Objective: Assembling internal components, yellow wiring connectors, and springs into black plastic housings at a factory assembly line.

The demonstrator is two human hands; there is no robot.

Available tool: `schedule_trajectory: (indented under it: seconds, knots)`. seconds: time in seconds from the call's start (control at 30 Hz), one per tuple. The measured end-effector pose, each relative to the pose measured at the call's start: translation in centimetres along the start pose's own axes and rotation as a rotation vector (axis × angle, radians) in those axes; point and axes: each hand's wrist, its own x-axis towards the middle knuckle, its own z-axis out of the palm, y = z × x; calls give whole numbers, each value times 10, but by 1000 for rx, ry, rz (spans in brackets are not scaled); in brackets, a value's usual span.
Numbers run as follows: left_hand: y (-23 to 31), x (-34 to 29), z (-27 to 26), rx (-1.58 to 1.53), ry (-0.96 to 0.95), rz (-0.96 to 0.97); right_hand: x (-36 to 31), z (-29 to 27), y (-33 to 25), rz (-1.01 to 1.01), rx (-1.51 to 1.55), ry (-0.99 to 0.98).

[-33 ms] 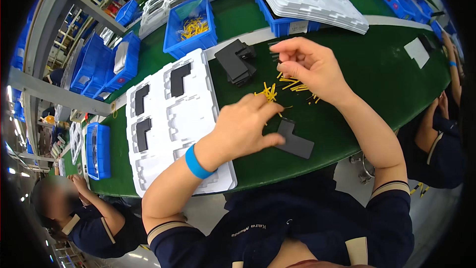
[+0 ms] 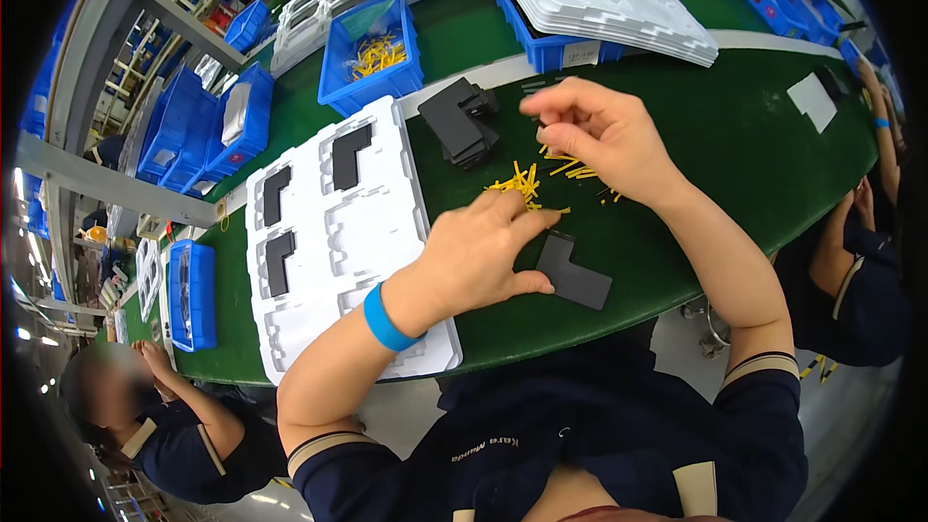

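Note:
My left hand (image 2: 480, 253) is spread over the near side of a loose heap of yellow strips (image 2: 520, 182). Its index fingertip reaches one strip, while the thumb tip lies at the edge of a flat black L-shaped piece (image 2: 577, 275) on the table. My right hand (image 2: 611, 140) is raised over more yellow strips (image 2: 572, 167), with thumb and fingers pinched together. Something small and dark shows between those fingertips, too small to name. Beyond the heap lies a stack of black L-shaped pieces (image 2: 454, 121).
To the left, a white moulded tray (image 2: 372, 222) holds black L-shaped pieces in some pockets. A blue bin (image 2: 333, 77) with yellow strips stands behind it. Stacked white trays (image 2: 619, 10) rest on another blue bin (image 2: 546, 50). Other people sit along the green table (image 2: 696, 261).
My left thumb has moved slightly and now meets the edge of the black L-shaped piece. My right hand has shifted a little to the left, still pinched.

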Motion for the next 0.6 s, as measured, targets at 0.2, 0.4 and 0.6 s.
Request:
schedule_trajectory:
  seconds: [0.2, 0.4, 0.6]
  knots:
    - [4, 3, 1, -58, 39, 87, -1, 1, 5, -108, -128, -36]
    - [-3, 2, 3, -391, 57, -75, 0, -5, -3, 117, -13, -44]
    - [-17, 7, 10, -1074, 416, -421, 0, 0, -9, 300, 101, -20]
